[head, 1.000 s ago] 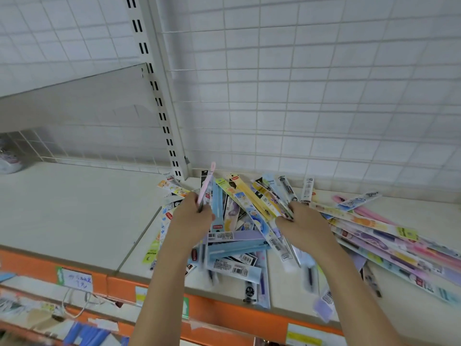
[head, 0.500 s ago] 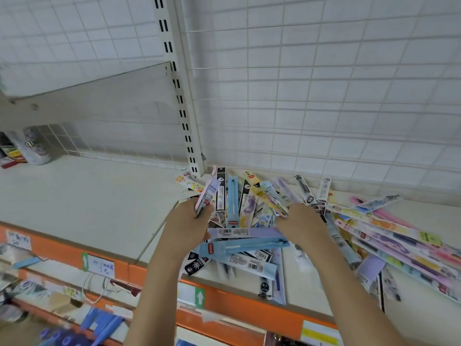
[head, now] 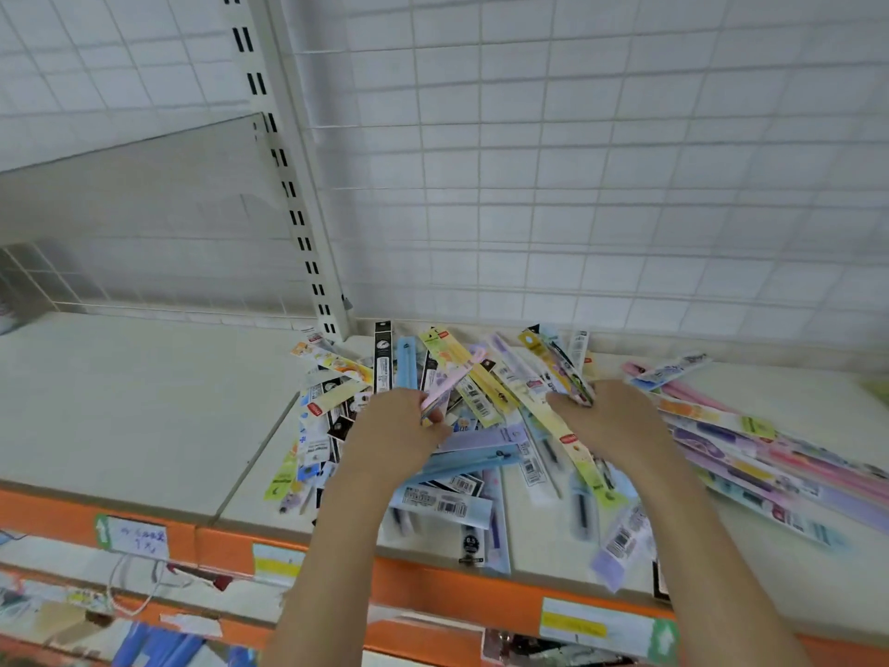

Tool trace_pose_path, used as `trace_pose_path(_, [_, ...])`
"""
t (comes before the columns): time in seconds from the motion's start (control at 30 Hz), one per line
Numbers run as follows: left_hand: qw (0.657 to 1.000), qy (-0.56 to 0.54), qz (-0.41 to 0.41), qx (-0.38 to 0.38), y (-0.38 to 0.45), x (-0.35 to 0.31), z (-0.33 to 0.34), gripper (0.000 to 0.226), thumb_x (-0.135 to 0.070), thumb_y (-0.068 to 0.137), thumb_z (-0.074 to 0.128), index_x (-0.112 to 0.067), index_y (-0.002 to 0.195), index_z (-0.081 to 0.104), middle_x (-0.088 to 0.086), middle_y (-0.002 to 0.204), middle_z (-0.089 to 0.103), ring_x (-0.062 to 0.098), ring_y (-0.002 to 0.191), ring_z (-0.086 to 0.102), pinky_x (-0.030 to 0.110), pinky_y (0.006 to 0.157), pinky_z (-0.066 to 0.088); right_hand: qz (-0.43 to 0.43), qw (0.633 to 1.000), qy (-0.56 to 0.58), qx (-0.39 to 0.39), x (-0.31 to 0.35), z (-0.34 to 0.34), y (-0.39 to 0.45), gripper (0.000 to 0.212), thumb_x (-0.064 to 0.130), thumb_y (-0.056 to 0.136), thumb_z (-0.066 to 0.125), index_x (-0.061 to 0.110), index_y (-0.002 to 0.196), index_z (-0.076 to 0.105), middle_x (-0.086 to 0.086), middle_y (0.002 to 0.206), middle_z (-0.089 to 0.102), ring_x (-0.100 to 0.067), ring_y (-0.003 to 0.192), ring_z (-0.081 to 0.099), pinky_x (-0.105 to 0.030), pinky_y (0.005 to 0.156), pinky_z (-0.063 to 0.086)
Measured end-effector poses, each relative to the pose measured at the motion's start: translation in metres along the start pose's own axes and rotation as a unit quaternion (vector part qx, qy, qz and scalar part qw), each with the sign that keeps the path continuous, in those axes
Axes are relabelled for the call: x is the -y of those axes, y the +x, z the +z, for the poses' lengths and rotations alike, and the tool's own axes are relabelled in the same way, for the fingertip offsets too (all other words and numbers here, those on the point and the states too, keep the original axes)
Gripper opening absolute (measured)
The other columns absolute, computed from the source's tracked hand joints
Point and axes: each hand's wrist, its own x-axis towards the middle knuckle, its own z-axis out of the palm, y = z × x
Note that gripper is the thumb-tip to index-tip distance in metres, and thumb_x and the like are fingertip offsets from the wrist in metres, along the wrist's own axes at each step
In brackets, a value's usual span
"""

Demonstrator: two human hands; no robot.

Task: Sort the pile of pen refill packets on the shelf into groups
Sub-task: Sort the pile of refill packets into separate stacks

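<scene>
A loose pile of long, flat pen refill packets (head: 486,440) in blue, yellow, purple, pink and black lies on the pale shelf (head: 144,416). My left hand (head: 392,430) rests on the pile's left middle, fingers closed on a pink packet (head: 450,382) that slants up to the right. My right hand (head: 611,421) sits on the pile's right middle and pinches a dark patterned packet (head: 572,373) at its upper fingertips. A fan of purple and pink packets (head: 769,454) spreads to the right of that hand.
A slotted white upright (head: 293,195) and wire grid back panel (head: 577,161) stand behind the pile. The shelf's orange front edge (head: 433,589) carries price labels. A lower shelf with blue items (head: 158,647) shows at bottom left.
The view has shifted and come closer. The pink packet in my left hand has tilted to the right across the pile. My right hand has moved right, now holding a dark packet.
</scene>
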Motion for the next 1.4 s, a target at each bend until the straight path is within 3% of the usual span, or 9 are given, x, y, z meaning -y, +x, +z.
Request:
trace_pose_path(0.1, [0.998,0.04,0.0,0.051,0.005,-0.008,0.01,0.023,-0.032,0.08,0.068,-0.011,0.085,0.06,-0.001,0.071,0.049,0.02,0.066,0.054,0.027,0.061,0.044,0.008,1.0,-0.007,-0.004,-0.008,-0.002,-0.004,0.032,0.038,0.089,0.055,0.015,0.066,0.053,0.001,0.055,0.05,-0.014,0.053,0.05,-0.024,0.047,0.034])
trace_pose_path(0.27, [0.984,0.156,0.015,0.083,0.009,-0.014,0.02,0.045,-0.051,0.086,0.057,-0.007,0.099,0.057,0.006,0.079,0.045,0.027,0.073,0.057,0.035,0.065,0.045,0.023,0.999,-0.042,0.009,-0.015,-0.002,-0.009,0.044,0.035,0.091,0.053,0.017,0.056,0.034,0.001,0.054,0.039,-0.013,0.048,0.038,-0.027,0.045,0.026])
trace_pose_path(0.43, [0.993,0.112,0.015,0.04,0.006,-0.009,0.011,0.021,-0.03,0.092,0.053,-0.011,0.082,0.05,-0.001,0.069,0.045,0.023,0.071,0.049,0.033,0.066,0.043,0.009,0.997,-0.056,0.047,-0.011,0.001,-0.014,0.045,0.029,0.095,0.048,0.013,0.058,0.029,-0.001,0.056,0.034,-0.014,0.049,0.033,-0.026,0.045,0.022])
trace_pose_path(0.67, [0.996,0.066,-0.022,-0.048,-0.01,0.014,-0.011,0.016,-0.027,0.098,0.042,-0.013,0.092,0.037,0.002,0.077,0.051,0.023,0.071,0.05,0.032,0.064,0.04,-0.022,0.995,-0.087,0.051,0.001,0.007,-0.012,0.039,0.026,0.098,0.043,0.013,0.062,0.034,-0.001,0.063,0.039,-0.019,0.06,0.042,-0.027,0.048,0.028])
trace_pose_path(0.8, [0.997,0.033,-0.048,-0.045,-0.018,0.019,-0.011,0.03,-0.037,0.097,0.041,-0.013,0.08,0.039,-0.001,0.065,0.044,0.022,0.064,0.046,0.031,0.059,0.035,-0.029,0.997,-0.07,0.023,0.005,0.013,-0.009,0.013,0.021,0.095,0.045,0.01,0.089,0.048,-0.005,0.08,0.049,-0.026,0.077,0.047,-0.03,0.062,0.035])
trace_pose_path(0.87, [0.996,0.031,-0.062,-0.049,-0.02,0.024,-0.013,0.038,-0.042,0.096,0.041,-0.016,0.069,0.036,-0.002,0.062,0.042,0.018,0.059,0.043,0.03,0.054,0.032,-0.029,0.997,-0.063,0.024,0.004,0.016,-0.01,0.012,0.021,0.094,0.046,0.01,0.098,0.048,-0.007,0.087,0.052,-0.026,0.079,0.049,-0.031,0.064,0.036])
trace_pose_path(1.1, [0.99,0.027,-0.087,-0.105,-0.024,0.027,-0.028,0.034,-0.033,0.087,0.06,-0.016,0.066,0.039,0.0,0.061,0.042,0.012,0.053,0.039,0.022,0.049,0.029,-0.027,0.999,-0.027,0.031,-0.001,0.017,-0.011,0.022,0.035,0.091,0.051,0.013,0.094,0.054,-0.01,0.09,0.062,-0.028,0.081,0.059,-0.032,0.064,0.045])
trace_pose_path(1.27, [0.997,0.036,-0.065,-0.028,-0.024,0.009,-0.017,0.026,-0.035,0.085,0.062,-0.012,0.076,0.054,-0.004,0.06,0.044,0.008,0.05,0.04,0.018,0.047,0.032,-0.029,0.999,-0.015,0.032,-0.002,0.017,-0.011,0.025,0.036,0.091,0.051,0.013,0.089,0.059,-0.008,0.084,0.064,-0.027,0.076,0.059,-0.03,0.06,0.043])
trace_pose_path(1.4, [0.996,0.046,-0.053,0.054,-0.025,-0.002,0.003,0.033,-0.038,0.082,0.066,-0.007,0.09,0.058,0.0,0.072,0.049,0.016,0.061,0.049,0.024,0.058,0.041,-0.028,0.999,0.01,0.019,-0.005,0.013,-0.013,0.023,0.035,0.091,0.05,0.016,0.094,0.062,-0.005,0.082,0.063,-0.026,0.076,0.059,-0.031,0.063,0.045])
